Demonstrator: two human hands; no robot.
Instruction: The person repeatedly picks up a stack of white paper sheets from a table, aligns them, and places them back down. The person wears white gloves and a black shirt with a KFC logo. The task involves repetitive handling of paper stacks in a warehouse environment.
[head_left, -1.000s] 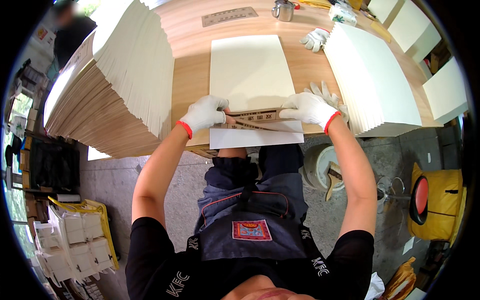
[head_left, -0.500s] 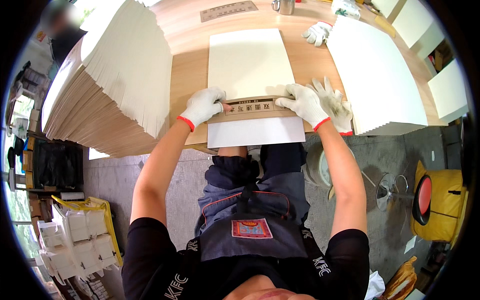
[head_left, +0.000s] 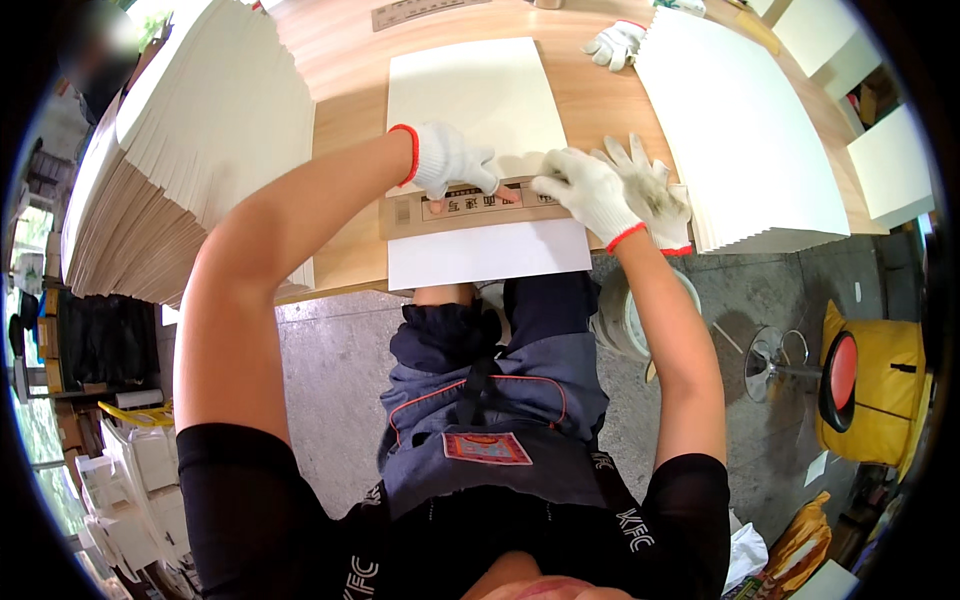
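A brown printed paper band (head_left: 460,219) lies across the near part of a cream pad of paper (head_left: 475,100); white paper (head_left: 490,256) shows below the band at the table edge. My left hand (head_left: 450,163), in a white knit glove with bare fingertips poking out, reaches over from the left. Its fingers are apart and press on the band's upper edge and print. My right hand (head_left: 588,190), also in a white glove, is closed at the band's right end, thumb on the print and fingers bent at the upper edge. Its fingertips are partly hidden.
Tall paper stacks stand at left (head_left: 215,110) and right (head_left: 745,140). Spare gloves (head_left: 648,190) lie by my right hand, with another glove (head_left: 613,45) farther back. A second brown strip (head_left: 425,10) is at the far edge. A bucket (head_left: 625,315) stands below the table.
My left hand has moved from the band's left end to the right, onto its middle, with the elbow swung out. My right hand stays at the right end. The whole view has shifted slightly.
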